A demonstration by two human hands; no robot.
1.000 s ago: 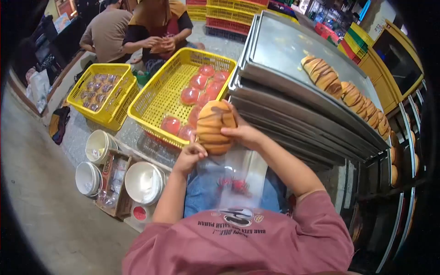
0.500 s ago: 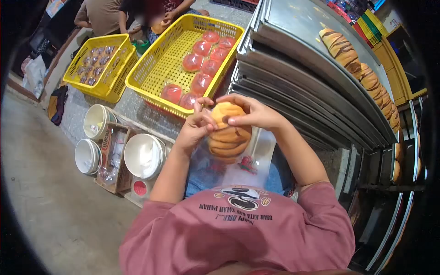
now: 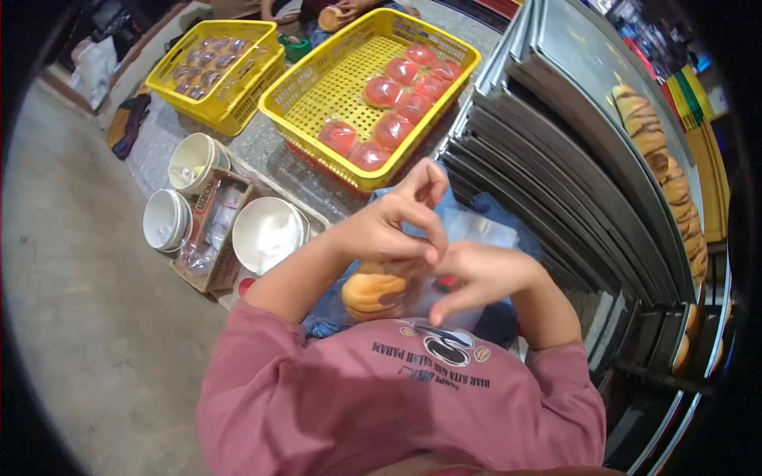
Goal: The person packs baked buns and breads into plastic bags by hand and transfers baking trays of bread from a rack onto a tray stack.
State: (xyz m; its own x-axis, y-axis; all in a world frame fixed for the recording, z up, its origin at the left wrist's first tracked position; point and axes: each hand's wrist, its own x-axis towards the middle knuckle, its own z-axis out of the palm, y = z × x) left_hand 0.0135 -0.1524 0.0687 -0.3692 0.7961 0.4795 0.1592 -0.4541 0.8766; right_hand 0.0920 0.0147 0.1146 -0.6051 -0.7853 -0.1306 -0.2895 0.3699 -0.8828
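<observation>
A golden, dark-striped bread bun (image 3: 371, 295) lies low over my lap, with a blurred clear film along its right side. Just above it, my left hand (image 3: 397, 226) is closed, thumb and a finger pinched together and the other fingers curled; what they hold is too small to make out. Touching or nearly touching it is my right hand (image 3: 488, 276), thumb stretched away, its other fingertips partly hidden behind the left hand. Beneath the right hand, clear plastic bags (image 3: 496, 232) with red print rest on my lap.
Ahead stands a yellow crate (image 3: 274, 111) with red-wrapped rounds, beside another yellow crate (image 3: 163, 73) of packed buns. White buckets (image 3: 252, 222) and a wooden box (image 3: 208, 202) stand left. Stacked metal trays (image 3: 556, 135) rise at right, topped by striped loaves (image 3: 655, 151). Another person's hand (image 3: 343, 14) holds a bun.
The bun has gone from between both hands to lower over my lap. My hands have come together above it, the left reaching across to the right. The view has shifted.
</observation>
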